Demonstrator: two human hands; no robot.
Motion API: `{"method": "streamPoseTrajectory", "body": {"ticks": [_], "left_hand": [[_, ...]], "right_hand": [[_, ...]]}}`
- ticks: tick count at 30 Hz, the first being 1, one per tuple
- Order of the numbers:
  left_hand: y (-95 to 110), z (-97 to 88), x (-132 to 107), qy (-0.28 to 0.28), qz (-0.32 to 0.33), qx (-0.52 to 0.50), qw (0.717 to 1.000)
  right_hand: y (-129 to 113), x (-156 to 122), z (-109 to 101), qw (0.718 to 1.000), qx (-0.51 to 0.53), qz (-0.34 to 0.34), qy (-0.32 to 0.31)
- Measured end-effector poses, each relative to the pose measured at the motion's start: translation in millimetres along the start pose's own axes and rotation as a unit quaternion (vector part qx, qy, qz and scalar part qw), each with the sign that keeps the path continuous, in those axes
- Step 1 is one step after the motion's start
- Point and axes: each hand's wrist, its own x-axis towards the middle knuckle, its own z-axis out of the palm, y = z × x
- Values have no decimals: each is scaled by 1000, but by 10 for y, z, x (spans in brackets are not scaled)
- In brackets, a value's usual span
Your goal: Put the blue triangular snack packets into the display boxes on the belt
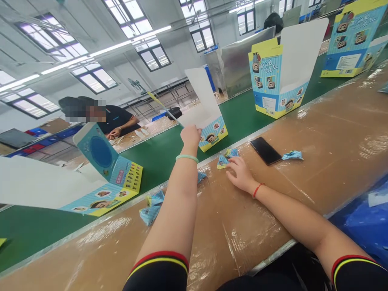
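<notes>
We count four open blue-and-yellow card boxes [266,79] on the long green belt [239,110] and at least six small crinkly blue-and-yellow packets [222,161] on the shiny brown table [333,153]. One flat black phone [266,150] lies right of centre. Our left hand [190,136] is at the middle box; our right hand [240,174] is by two packets near the centre. We can't tell if either grips. One person in dark clothes [121,116] is at left. Big dark-framed windows [153,59] and long lights [65,64] run across the top.
</notes>
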Motion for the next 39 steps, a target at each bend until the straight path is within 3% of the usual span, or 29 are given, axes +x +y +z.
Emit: {"method": "streamPoseTrajectory", "body": {"ticks": [3, 7, 10, 14, 17, 19, 22, 25, 29, 35, 37, 39], "left_hand": [[-62, 12, -87, 17, 2, -43, 999], [-275, -38, -457, 45, 117, -196, 972], [-598, -36, -1008, 91, 174, -287, 938], [-870, 221, -1987, 169, 122, -378, 902], [-839, 534, -2581, 96, 198, -416, 882], [-783, 685, -2793, 40, 252, -426, 868], [-767, 777, -2865, 2, 257, -428, 867], [-829, 818, -2801, 19, 204, -419, 885], [-899, 930, -2705, 91, 111, -409, 901], [-942, 1041, -2508, 239, -90, -374, 892], [-932, 1011, -2395, 222, -133, -347, 902], [-899, 952, -2252, 170, -162, -310, 921]], "right_hand": [[64, 22, 0, 1000, -4, 13, 3], [170, 58, -33, 999, -16, 40, 7], [252, 58, -71, 996, -48, 80, -5], [291, 81, -50, 988, -91, 119, -24], [226, 216, 34, 984, -122, 128, -32], [154, 357, 100, 978, -148, 132, -69], [51, 534, 196, 958, -190, 145, -156], [0, 561, 280, 949, -201, 154, -185], [-21, 411, 311, 952, -191, 145, -190], [-93, 150, 218, 955, -182, 131, -194], [-119, 106, 221, 959, -170, 139, -179], [-137, 95, 242, 964, -147, 145, -168]]}}
